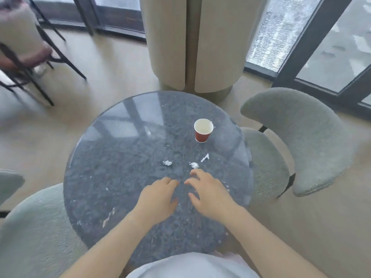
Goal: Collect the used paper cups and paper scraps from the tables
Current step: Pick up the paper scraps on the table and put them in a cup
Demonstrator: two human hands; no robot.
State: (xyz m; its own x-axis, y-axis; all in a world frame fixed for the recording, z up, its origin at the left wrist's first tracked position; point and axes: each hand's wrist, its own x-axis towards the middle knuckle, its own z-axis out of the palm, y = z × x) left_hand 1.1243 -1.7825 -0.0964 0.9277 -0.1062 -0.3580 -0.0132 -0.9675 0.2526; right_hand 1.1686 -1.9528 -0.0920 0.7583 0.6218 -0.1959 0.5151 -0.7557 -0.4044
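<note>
A red paper cup (202,130) with a white inside stands upright on the far right part of the round dark stone table (112,177). Three white paper scraps lie nearer me: one on the left (167,163), one in the middle (194,165), a longer one on the right (205,157). My left hand (158,197) hovers over the table with loosely curled fingers, holding nothing. My right hand (210,192) is beside it, fingers spread and bent, fingertips just short of the middle scrap, holding nothing.
A grey upholstered chair (291,137) stands to the table's right and another (34,227) at its near left. A wide beige column (192,43) rises behind the table. Dark-legged chairs (24,57) stand at the far left, and glass walls line the back.
</note>
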